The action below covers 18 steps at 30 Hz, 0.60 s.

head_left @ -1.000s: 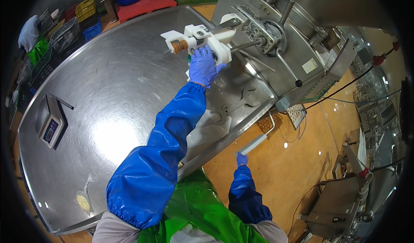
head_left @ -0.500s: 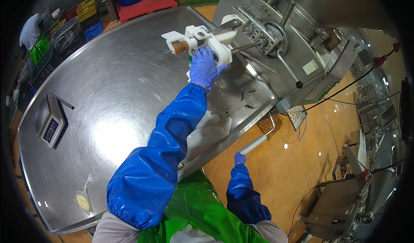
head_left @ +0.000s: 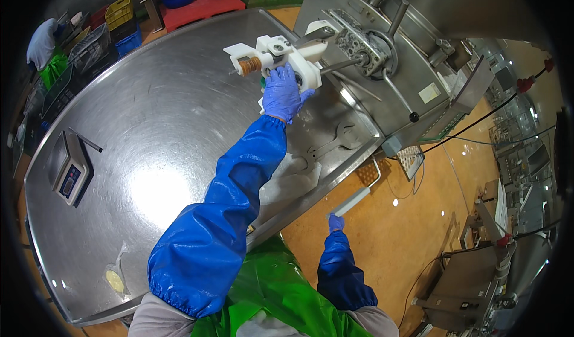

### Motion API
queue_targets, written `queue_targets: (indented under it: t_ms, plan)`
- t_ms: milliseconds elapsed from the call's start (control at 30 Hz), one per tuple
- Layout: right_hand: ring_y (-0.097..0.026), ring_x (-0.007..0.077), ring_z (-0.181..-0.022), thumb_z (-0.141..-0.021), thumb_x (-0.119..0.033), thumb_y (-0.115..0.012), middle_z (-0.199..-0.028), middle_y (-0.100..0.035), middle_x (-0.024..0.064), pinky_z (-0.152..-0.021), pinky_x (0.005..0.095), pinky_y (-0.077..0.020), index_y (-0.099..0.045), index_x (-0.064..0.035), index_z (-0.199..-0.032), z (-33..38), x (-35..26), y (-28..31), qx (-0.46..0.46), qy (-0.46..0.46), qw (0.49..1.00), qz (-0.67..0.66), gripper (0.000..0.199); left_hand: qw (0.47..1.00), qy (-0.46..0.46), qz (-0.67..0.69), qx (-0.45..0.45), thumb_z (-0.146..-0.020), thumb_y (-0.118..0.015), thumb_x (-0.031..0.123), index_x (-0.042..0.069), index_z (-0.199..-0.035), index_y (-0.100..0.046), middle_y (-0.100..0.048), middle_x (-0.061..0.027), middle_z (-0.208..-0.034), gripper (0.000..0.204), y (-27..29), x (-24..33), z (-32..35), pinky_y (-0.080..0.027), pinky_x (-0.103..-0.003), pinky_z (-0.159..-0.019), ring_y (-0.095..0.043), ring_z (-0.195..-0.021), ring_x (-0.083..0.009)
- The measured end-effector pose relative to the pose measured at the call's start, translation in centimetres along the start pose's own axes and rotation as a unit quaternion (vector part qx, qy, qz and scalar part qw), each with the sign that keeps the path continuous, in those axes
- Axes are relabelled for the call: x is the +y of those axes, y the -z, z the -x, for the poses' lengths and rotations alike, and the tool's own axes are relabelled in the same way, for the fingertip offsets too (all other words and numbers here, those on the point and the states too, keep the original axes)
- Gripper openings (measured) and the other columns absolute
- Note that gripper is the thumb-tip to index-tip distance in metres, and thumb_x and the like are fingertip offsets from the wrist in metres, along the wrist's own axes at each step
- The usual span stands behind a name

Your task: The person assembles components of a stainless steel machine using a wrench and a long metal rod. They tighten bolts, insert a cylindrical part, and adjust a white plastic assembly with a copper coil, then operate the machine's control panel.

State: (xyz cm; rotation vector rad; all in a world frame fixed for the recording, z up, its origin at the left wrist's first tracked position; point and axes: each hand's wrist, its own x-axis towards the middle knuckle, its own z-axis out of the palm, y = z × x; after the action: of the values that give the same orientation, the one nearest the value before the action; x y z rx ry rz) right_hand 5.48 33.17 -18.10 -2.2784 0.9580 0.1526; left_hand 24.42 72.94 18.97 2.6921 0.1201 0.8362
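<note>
In a blue-violet glove, my left hand (head_left: 282,95) lies over a white plastic machine attachment (head_left: 308,74), its fingers stretched along it and its thumb apart. An orange-brown ribbed piece (head_left: 250,66) sits at the attachment's left end. A metal rod (head_left: 341,65) joins the attachment to the steel machine (head_left: 418,56). Low on the right, my right hand (head_left: 336,223), gloved alike, is a closed, compact shape at the lower end of a flat grey lever (head_left: 351,202). Whether it grips the lever or only touches it is unclear, as its fingers are largely hidden.
A steel table (head_left: 137,122) spreads to the left, with a scale (head_left: 73,172) on it. A clear bag with pale yellow contents (head_left: 115,280) lies near its front. Crates (head_left: 119,14) and another person (head_left: 43,47) are beyond its far left edge. Cables (head_left: 508,107) run at right.
My right hand has shifted slightly right and down at the lever's end. The left hand and the white attachment are practically unmoved.
</note>
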Motion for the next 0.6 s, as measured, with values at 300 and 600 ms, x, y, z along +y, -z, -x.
queue_targets:
  t_ms: [300,600]
  plan:
    - [-0.066,0.0399,-0.09,-0.078,-0.041,-0.065,-0.092,-0.068,0.025,-0.075,0.0466,-0.0517,-0.068,0.0029,-0.093,0.3,-2.0,-2.1,0.023,-0.002,0.999,0.048,0.047,1.0,-0.004,-0.022,0.003,-0.08,-0.061,0.061,-0.013,-0.132,-0.037,-0.052,-0.0247,-0.116,0.094,-0.2,-0.2,0.0,-0.043,-0.045,-0.091,-0.049,-0.107,-0.0362]
    - [-0.066,0.036,-0.095,-0.08,-0.041,-0.065,-0.097,-0.069,0.021,-0.079,0.0428,-0.0505,-0.068,0.0014,-0.101,1.0,-1.7,-0.2,-0.012,0.002,0.999,0.045,0.047,1.0,-0.003,-0.016,0.002,-0.079,-0.062,0.06,-0.013,-0.132,-0.037,-0.052,-0.0242,-0.116,0.093,-0.1,-0.1,0.1,-0.043,-0.045,-0.09,-0.05,-0.105,-0.0362]
